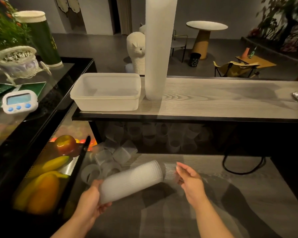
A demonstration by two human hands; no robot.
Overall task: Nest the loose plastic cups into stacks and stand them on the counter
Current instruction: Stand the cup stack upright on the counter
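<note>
loose cups (108, 162) beside fruit tray (79, 158), tall stack (157, 48) – tub (107, 91) on counter (222, 100)

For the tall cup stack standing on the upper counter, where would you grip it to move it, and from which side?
Wrap a hand around the tall stack low, near its base, coming from the right: the tub crowds its left side. It is tall, narrow and upright, so a high grip would likely tip it.
</note>
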